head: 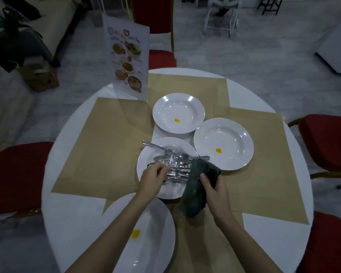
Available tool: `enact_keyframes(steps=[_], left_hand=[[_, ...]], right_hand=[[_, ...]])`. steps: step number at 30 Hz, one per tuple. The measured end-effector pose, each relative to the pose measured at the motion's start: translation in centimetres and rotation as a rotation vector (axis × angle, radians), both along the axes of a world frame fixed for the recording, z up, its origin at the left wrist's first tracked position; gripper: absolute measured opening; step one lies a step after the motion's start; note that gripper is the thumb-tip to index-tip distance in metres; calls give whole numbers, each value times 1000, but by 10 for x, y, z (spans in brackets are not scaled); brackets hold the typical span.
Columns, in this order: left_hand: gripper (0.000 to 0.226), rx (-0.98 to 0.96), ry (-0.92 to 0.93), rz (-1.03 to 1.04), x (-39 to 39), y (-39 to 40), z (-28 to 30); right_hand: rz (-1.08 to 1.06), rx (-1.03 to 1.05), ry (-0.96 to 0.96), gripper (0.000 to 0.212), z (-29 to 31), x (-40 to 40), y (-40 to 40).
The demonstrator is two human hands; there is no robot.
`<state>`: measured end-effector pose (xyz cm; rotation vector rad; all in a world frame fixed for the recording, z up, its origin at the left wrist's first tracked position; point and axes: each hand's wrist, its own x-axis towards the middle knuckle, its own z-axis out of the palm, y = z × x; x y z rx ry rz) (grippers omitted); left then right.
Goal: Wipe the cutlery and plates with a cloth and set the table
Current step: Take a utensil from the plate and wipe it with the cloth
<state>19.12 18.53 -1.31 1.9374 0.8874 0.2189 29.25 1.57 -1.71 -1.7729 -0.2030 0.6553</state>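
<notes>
While hands work: over the round white cutlery plate (146,164).
Left hand (153,179): fingers curled among the steel cutlery (175,164); grip unclear.
Right hand (213,186): gripping dark grey cloth (197,186).
Risk: loose pieces may slide off that plate.

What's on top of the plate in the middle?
A heap of cutlery lies on the plate: forks, spoons, maybe knives. The left hand reaches into it. The right hand holds a dark cloth covering part of the heap, so a full count is impossible.
</notes>
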Motion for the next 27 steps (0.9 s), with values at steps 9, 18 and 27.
enact_keyframes(steps=[9, 18, 27], left_hand=[[16, -406, -180, 189, -23, -94, 29], [10, -456, -169, 91, -54, -122, 40], [13, -503, -117, 6, -79, -163, 25]], right_hand=[[-17, 147, 149, 25, 30, -29, -15], [-91, 240, 599, 47, 45, -67, -46], [-50, 33, 334, 30, 35, -92, -66]])
